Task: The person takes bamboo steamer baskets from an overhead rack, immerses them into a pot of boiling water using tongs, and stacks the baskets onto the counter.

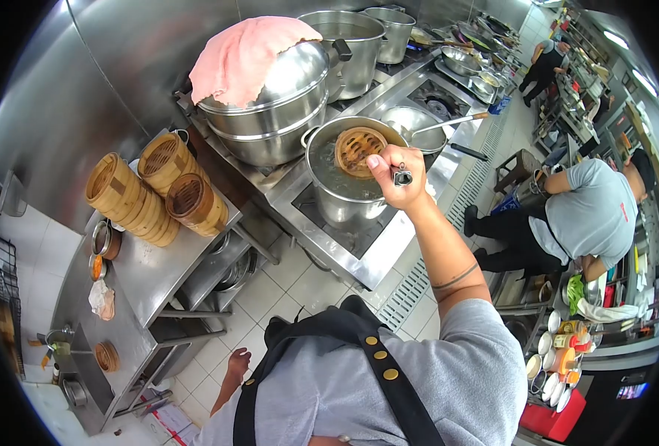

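My right hand (399, 177) is closed around what look like kitchen tongs (402, 178), seen end-on with a metal end and a small loop. Beyond the fist, a small round bamboo steamer basket (359, 151) is over the large steel pot (348, 208) of liquid on the stove. The fist hides the tongs' tips, so their contact with the basket cannot be made out. Down by my side hangs my left hand (239, 362), holding nothing, its fingers loosely apart above the tiled floor.
Stacked bamboo steamers (132, 201) stand on the steel table (140, 279) at left. Behind the pot is a big lidded steamer pot (270, 126) draped with a pink cloth (244, 56). A wok (419, 128) with a ladle sits right of the pot. A co-worker (593, 208) bends at right.
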Tool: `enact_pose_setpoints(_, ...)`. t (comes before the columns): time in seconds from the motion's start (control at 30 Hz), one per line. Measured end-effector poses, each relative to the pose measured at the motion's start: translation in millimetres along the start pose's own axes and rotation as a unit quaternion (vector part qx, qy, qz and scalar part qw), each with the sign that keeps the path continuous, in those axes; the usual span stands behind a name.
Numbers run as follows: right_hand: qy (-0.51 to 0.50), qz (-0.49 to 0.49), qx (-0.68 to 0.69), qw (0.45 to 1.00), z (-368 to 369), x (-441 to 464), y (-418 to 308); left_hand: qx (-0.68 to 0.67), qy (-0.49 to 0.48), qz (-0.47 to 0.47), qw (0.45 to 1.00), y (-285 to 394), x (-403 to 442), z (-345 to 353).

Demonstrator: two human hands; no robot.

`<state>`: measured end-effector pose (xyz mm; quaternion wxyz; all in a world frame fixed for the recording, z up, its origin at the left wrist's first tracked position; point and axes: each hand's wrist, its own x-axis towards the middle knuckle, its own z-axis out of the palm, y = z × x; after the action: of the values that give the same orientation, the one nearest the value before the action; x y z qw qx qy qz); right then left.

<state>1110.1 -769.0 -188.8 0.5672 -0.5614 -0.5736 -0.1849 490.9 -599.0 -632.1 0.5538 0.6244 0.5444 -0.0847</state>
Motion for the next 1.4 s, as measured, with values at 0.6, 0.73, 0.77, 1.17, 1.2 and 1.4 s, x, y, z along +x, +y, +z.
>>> enact_pose_setpoints(0.6,0.115,0.31,-0.007,0.944,13,-2,49,-0.017,0.025,-0.026,0.999,31,-11,19)
enact_pose_setpoints(0.73,0.19,0.367,0.078,0.907,14,6,56,0.046,-0.005,0.126,0.991,-17,11,24)
enact_pose_setpoints(0.77,0.203,0.358,0.09,0.907,13,10,55,-0.006,-0.028,0.13,0.991,-13,15,26)
enact_pose_setpoints(1.17,0.242,0.266,0.203,0.911,-4,42,12,0.048,0.004,0.241,0.969,-94,47,42)
enact_pose_setpoints(1.2,0.237,0.267,0.205,0.911,-4,44,6,0.044,0.006,0.239,0.97,-89,42,41)
enact_pose_setpoints(1.4,0.161,0.165,0.204,0.951,-4,41,-19,0.164,0.02,0.147,0.975,-68,21,34)
